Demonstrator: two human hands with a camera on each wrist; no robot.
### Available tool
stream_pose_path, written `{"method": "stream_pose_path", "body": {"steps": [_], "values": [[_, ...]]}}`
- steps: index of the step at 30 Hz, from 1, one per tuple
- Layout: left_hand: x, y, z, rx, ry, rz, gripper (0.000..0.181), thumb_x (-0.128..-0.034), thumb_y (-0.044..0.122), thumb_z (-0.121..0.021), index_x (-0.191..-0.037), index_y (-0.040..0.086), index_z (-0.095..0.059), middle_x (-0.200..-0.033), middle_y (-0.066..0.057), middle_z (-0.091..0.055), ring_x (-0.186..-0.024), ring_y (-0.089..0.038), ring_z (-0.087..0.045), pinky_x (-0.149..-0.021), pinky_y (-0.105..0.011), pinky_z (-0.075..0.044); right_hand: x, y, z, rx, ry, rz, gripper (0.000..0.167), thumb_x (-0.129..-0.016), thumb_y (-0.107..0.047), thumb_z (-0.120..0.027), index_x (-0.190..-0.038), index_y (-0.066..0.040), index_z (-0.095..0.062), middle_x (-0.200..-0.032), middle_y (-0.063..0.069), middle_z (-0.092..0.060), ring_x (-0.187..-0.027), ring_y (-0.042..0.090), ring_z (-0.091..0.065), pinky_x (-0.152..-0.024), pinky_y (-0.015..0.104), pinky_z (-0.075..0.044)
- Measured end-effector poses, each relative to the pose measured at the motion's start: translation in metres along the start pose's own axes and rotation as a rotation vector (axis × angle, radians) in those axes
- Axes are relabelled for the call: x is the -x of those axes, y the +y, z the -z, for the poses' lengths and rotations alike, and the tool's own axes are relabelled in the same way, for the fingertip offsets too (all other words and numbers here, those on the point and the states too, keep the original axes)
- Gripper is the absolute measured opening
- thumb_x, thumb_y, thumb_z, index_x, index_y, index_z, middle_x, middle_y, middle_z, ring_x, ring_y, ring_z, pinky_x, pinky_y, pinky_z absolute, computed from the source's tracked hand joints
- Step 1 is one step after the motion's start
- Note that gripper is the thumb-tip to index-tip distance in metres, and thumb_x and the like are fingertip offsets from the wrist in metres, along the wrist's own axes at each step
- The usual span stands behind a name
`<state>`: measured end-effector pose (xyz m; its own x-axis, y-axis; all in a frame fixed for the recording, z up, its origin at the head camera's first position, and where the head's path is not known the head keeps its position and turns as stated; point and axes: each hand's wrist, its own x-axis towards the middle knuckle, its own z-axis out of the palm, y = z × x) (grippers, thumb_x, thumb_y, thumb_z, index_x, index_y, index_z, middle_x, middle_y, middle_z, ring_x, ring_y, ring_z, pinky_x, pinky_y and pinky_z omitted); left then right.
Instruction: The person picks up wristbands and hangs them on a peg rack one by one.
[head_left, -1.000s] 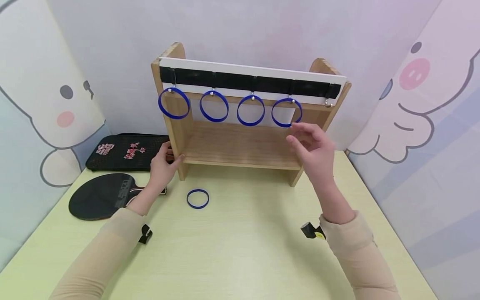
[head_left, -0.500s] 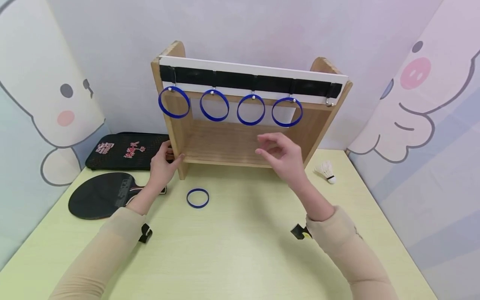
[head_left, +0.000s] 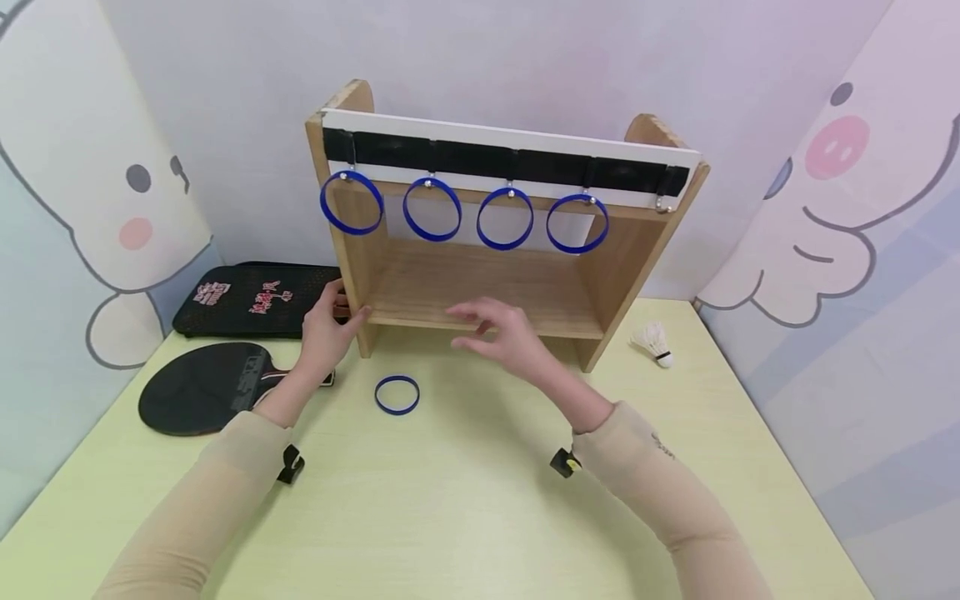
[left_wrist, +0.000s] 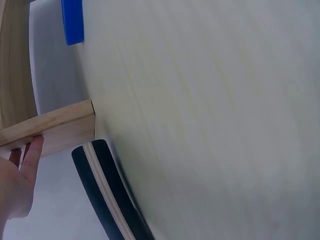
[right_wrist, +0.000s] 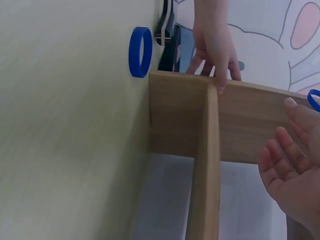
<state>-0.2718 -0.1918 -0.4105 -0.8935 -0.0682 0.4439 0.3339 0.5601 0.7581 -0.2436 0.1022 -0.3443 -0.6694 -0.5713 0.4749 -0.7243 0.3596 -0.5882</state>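
Observation:
A wooden shelf (head_left: 480, 283) stands on the table, with several blue rings (head_left: 506, 219) hanging from hooks along its top rail. My left hand (head_left: 324, 332) grips the shelf's left side panel, thumb at the front edge and fingers on the outer face. In front of the shelf my right hand (head_left: 502, 333) is in the air, fingers loosely bent and holding nothing. One more blue ring (head_left: 397, 395) lies flat on the table between the hands. The right wrist view shows my right hand (right_wrist: 295, 170) apart from the shelf board (right_wrist: 206, 165).
A black table tennis bat (head_left: 202, 389) lies at the left, its handle under my left forearm. Behind it is a black case (head_left: 255, 302). A shuttlecock (head_left: 653, 343) sits right of the shelf. The rightmost hook (head_left: 663, 206) bears no ring.
My right hand has moved left and down, from beside the rightmost hanging ring to the shelf's front edge, uncovering the shuttlecock. The left hand keeps its grip on the shelf.

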Motion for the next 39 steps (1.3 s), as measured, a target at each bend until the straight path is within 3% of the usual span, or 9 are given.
{"method": "stream_pose_path", "body": {"steps": [7, 14, 22, 28, 39], "values": [[0.000, 0.000, -0.001, 0.007, -0.001, 0.006, 0.053, -0.0905, 0.022, -0.064, -0.137, 0.010, -0.042, -0.108, -0.019, -0.061, -0.097, -0.034, -0.061, -0.077, -0.051, -0.054, -0.002, 0.011, -0.029, 0.007, -0.203, -0.022, 0.038, -0.082, -0.013, -0.073, -0.119, -0.009, -0.064, -0.112, 0.002, -0.065, -0.094, 0.015, -0.058, -0.073, 0.022, -0.054], [-0.001, 0.000, -0.001, 0.001, 0.002, -0.001, 0.053, -0.0906, 0.024, -0.064, -0.137, 0.010, -0.042, -0.108, -0.019, -0.061, -0.096, -0.034, -0.062, -0.075, -0.051, -0.054, -0.006, 0.026, -0.054, 0.013, -0.372, -0.036, 0.036, -0.084, -0.014, -0.072, -0.118, -0.008, -0.064, -0.114, 0.005, -0.064, -0.100, 0.026, -0.060, -0.075, 0.028, -0.054], [-0.001, 0.000, 0.000, -0.007, 0.006, -0.003, 0.053, -0.0905, 0.024, -0.064, -0.137, 0.010, -0.042, -0.107, -0.019, -0.061, -0.097, -0.035, -0.062, -0.076, -0.051, -0.054, -0.009, 0.044, -0.072, 0.093, -0.612, -0.048, 0.035, -0.086, -0.015, -0.070, -0.120, -0.013, -0.064, -0.116, 0.001, -0.062, -0.105, 0.018, -0.058, -0.082, 0.022, -0.051], [-0.001, 0.000, 0.000, -0.013, 0.007, -0.004, 0.053, -0.0903, 0.024, -0.064, -0.137, 0.010, -0.042, -0.107, -0.019, -0.061, -0.096, -0.035, -0.062, -0.077, -0.052, -0.053, -0.009, 0.050, -0.079, 0.135, -0.673, -0.009, 0.035, -0.083, -0.020, -0.073, -0.118, -0.014, -0.066, -0.110, 0.000, -0.063, -0.100, 0.011, -0.057, -0.088, 0.020, -0.046], [-0.001, 0.000, 0.000, -0.016, -0.003, 0.005, 0.055, -0.0907, 0.023, -0.064, -0.138, 0.011, -0.040, -0.109, -0.021, -0.060, -0.098, -0.037, -0.061, -0.078, -0.052, -0.053, -0.012, 0.059, -0.087, 0.145, -0.709, 0.024, 0.030, -0.084, -0.018, -0.072, -0.113, -0.014, -0.069, -0.107, -0.003, -0.065, -0.100, 0.007, -0.056, -0.090, 0.016, -0.043]]}}
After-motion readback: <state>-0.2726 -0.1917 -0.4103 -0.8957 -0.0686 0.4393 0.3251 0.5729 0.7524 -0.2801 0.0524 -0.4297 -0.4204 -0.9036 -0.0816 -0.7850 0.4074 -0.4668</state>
